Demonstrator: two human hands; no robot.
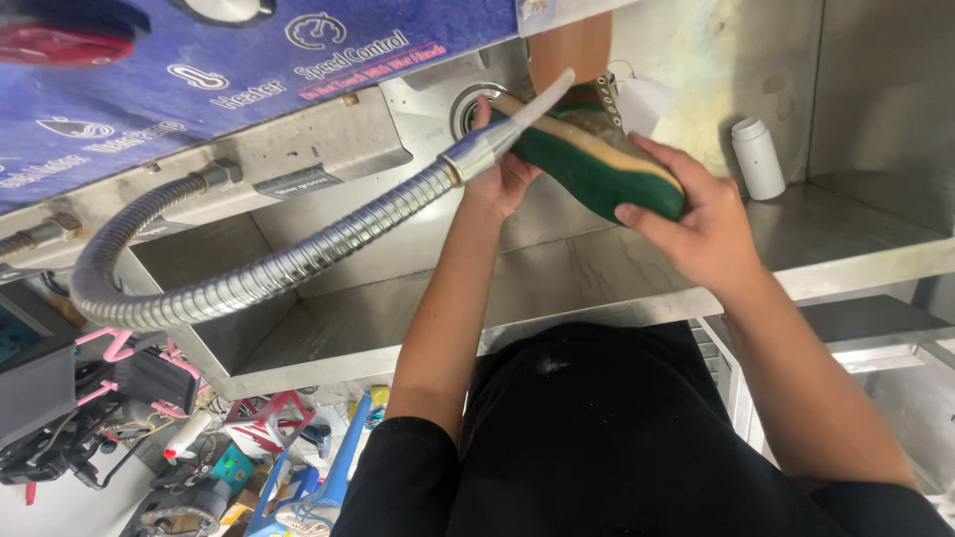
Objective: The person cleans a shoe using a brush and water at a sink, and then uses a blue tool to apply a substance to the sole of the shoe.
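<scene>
Rinsing step: left hand grips the hose nozzle, right hand holds the shoe over the sink; next, turning the sole calls for a firm grip.

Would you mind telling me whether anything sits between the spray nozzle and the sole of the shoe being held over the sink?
Nothing visible does. The left hand holds the nozzle on the metal hose right against the green shoe sole, which the right hand grips over the steel sink.
</scene>
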